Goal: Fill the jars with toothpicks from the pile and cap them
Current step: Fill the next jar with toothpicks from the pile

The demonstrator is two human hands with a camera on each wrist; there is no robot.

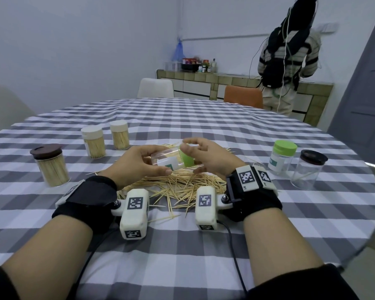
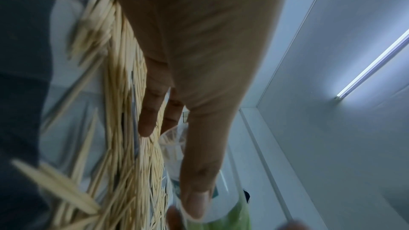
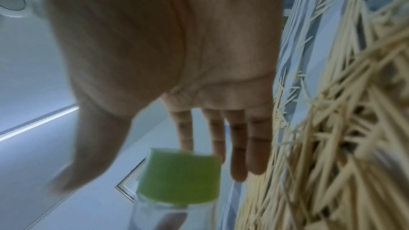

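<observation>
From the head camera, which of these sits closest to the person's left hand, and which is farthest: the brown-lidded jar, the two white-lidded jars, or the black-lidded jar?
From the left hand:
1. White-lidded jars, just beyond it to the left; too close to call between the two.
2. Brown-lidded jar, farther left, full of toothpicks.
3. Black-lidded jar, far across on the right, nearly empty.

Clear glossy plastic jar [image 1: 167, 160], matt green cap [image 1: 187, 159], wooden toothpicks [image 1: 178, 185], checked cloth [image 1: 182, 245].
</observation>
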